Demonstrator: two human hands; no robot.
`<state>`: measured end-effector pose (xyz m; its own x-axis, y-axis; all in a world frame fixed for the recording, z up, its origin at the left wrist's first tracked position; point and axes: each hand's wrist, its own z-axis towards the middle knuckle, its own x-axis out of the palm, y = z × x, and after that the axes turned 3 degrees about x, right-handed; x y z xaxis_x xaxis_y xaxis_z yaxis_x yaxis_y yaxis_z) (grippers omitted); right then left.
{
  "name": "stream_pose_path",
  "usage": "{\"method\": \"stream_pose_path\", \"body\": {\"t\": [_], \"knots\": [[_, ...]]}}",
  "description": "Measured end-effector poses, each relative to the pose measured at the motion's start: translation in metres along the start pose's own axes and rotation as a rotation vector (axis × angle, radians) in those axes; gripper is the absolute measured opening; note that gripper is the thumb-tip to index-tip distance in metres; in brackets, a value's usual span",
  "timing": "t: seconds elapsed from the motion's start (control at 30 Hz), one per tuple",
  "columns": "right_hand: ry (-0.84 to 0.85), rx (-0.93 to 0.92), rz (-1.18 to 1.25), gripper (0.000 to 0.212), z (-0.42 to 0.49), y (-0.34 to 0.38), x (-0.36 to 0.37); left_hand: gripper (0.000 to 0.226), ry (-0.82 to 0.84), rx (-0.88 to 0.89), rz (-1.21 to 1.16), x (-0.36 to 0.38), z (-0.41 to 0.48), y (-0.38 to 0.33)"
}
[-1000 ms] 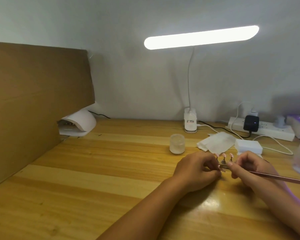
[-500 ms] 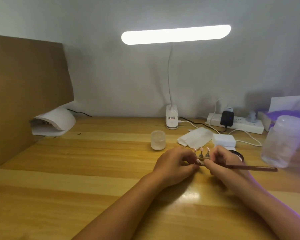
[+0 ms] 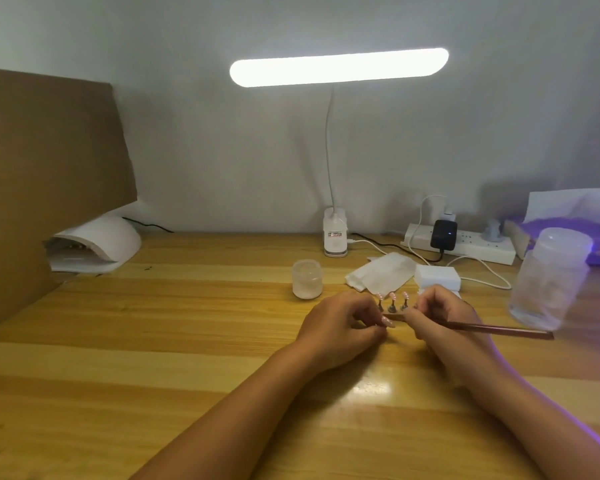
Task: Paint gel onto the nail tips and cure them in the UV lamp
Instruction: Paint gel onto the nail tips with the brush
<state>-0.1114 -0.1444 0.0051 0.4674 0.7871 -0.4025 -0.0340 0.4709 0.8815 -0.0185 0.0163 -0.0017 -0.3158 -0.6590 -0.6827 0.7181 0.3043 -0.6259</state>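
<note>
Right hand [image 3: 444, 317] grips the brush [image 3: 499, 330], handle pointing to three o'clock. Left hand [image 3: 343, 323] curls beside the nail tips [image 3: 392, 301]; I cannot tell its grasp.

Both bare forearms reach up from the lower edge and converge over the tabletop [image 3: 153, 358]. The left hand [image 3: 340, 320] is knuckles up, its fingers curled in, thumb and forefinger pinching a small pale piece [image 3: 388, 321]. Just beside it, the right hand [image 3: 440, 313] has its fingers curled in a pen grip round a thin brush [image 3: 499, 330], wrist low.
</note>
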Motion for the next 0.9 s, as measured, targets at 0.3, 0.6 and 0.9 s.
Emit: {"method": "stream_pose_path", "body": {"t": [0.3,0.6,0.9], "knots": [[-0.007,-0.005,-0.039,0.017,-0.0001,0.0,0.0007,0.009,0.003,-0.007,0.019,-0.0009,0.0005,0.0],[0.045,-0.041,-0.097,0.015,-0.0023,0.0016,0.0015,0.01,-0.005,0.017,0.013,-0.0011,-0.0002,-0.0008],[0.094,-0.005,-0.014,0.017,-0.0029,0.0003,0.0026,0.009,-0.006,0.013,-0.008,0.0007,0.0004,0.0005]]}}
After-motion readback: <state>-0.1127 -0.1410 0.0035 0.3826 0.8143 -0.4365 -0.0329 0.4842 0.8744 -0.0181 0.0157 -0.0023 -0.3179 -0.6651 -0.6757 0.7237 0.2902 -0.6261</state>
